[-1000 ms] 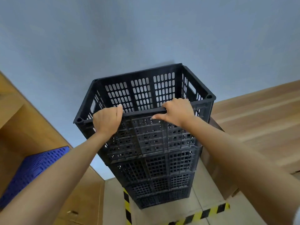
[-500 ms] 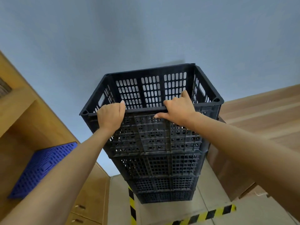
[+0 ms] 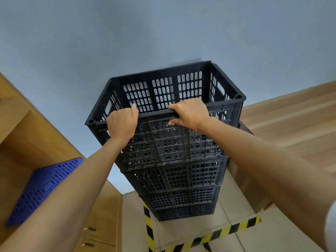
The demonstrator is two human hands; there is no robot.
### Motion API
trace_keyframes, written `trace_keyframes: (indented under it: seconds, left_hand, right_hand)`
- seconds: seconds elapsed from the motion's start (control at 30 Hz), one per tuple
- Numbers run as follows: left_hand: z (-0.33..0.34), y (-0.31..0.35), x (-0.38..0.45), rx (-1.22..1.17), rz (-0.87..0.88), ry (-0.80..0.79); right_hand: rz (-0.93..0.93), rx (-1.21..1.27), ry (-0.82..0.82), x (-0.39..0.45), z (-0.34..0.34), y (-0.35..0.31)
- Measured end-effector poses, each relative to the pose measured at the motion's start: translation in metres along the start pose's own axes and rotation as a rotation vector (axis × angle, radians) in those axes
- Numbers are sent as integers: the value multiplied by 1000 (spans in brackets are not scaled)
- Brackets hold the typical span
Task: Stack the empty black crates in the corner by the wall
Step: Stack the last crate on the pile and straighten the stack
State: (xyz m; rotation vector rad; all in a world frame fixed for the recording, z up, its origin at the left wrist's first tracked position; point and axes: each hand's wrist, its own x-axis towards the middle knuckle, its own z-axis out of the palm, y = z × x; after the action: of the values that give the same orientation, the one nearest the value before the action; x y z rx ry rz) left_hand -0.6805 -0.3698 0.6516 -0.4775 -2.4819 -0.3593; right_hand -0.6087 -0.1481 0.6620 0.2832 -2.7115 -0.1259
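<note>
Both hands grip the near rim of the top crate, the uppermost of a stack of black crates that stands on the floor against the wall. The left hand is curled tight over the rim toward its left end, fingers hooked down inside the crate. The right hand clamps the same rim just to the right of it, fingers over the top edge and the thumb pressed on the outer face below. Beyond the fingertips of both hands the far lattice wall of the top crate lets the blue-grey wall show through its slots. The crate is empty as far as its inside shows.

Below the hands three more crates sit nested, down to a pale tiled floor marked with yellow-and-black hazard tape (one strip runs toward the viewer, another crosses to the right). Left of the left hand stands a wooden cabinet with an open shelf holding a blue perforated panel, and drawer handles lower down. Right of the right hand a wood-grain surface butts up beside the stack; whether it touches the crates cannot be told.
</note>
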Motion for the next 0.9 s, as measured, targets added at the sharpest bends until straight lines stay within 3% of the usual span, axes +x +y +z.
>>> trace_keyframes:
  seconds: [0.43,0.9]
  left_hand:
    - [14,65,18,174,-18,-58]
    - [17,46,21,99,2,-30]
  right_hand:
    - [-68,-38,-24,20,14,83]
    - [89,-34,29,8,17,59]
